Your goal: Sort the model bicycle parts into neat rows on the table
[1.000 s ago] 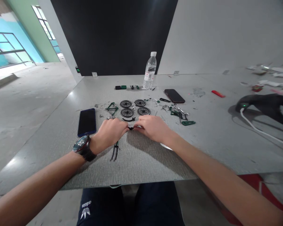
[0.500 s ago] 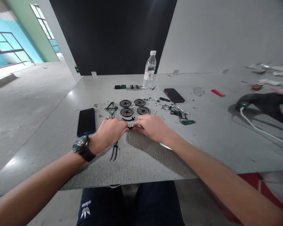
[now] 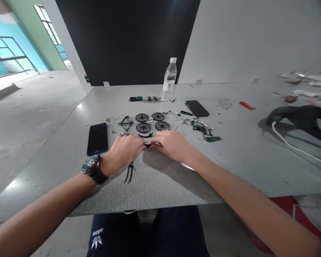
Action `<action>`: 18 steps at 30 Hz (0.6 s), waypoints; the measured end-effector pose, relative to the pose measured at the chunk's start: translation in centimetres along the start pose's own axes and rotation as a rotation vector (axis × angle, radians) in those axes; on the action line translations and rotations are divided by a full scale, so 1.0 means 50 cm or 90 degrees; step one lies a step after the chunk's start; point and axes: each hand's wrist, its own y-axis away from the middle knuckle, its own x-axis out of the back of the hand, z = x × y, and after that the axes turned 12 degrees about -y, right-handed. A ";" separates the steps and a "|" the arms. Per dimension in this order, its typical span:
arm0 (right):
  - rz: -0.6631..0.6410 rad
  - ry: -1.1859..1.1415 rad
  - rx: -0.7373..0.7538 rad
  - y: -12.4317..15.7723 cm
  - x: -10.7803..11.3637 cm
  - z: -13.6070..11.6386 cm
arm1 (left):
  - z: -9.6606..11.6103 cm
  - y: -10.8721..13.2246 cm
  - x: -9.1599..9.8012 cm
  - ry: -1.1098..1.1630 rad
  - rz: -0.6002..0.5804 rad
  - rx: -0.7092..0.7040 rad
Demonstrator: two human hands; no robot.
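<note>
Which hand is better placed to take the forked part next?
Probably the left hand: the forked part lies beside it, while the right hand is farther. Both pinch a small black piece.

Showing the word "adidas" in white, upside down, on the left leg of the dark trousers, with a white trefoil logo just beside; carrying red print too small to read on the label of the clear bottle; bearing marks too blurred to make out on the wristwatch; glowing green, illegibly, on the small black device
</note>
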 end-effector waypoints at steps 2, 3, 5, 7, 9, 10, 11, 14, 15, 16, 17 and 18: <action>-0.004 0.001 -0.003 0.000 0.000 -0.001 | 0.000 0.000 0.000 0.001 0.000 -0.002; -0.006 0.001 -0.005 0.000 0.000 -0.002 | 0.000 0.001 0.000 0.001 0.001 -0.002; -0.006 0.002 -0.005 0.000 0.000 -0.003 | 0.000 0.001 0.000 0.004 0.002 -0.004; -0.005 0.001 -0.005 -0.001 0.001 -0.003 | 0.000 0.002 0.000 0.005 0.000 -0.001; -0.003 -0.001 -0.003 -0.001 0.002 -0.003 | 0.000 0.002 0.000 0.004 -0.001 0.003; -0.003 -0.002 -0.003 0.000 0.002 -0.002 | 0.001 0.003 0.000 0.003 -0.001 0.003; -0.003 -0.003 -0.003 0.000 0.001 -0.001 | 0.001 0.003 0.000 0.002 0.000 0.005; -0.001 -0.001 -0.001 -0.001 -0.002 0.002 | 0.003 0.003 -0.002 0.002 0.000 0.006; 0.000 0.000 -0.001 -0.001 -0.003 0.002 | 0.003 0.003 -0.003 0.003 0.001 0.006; 0.000 0.000 0.000 -0.001 -0.003 0.001 | 0.002 0.003 -0.003 0.005 0.004 0.005; 0.001 -0.001 0.000 0.000 -0.003 0.001 | 0.000 0.004 -0.003 0.007 0.010 0.005; 0.003 -0.004 0.000 0.000 -0.001 0.000 | -0.003 0.006 -0.001 0.009 0.022 0.007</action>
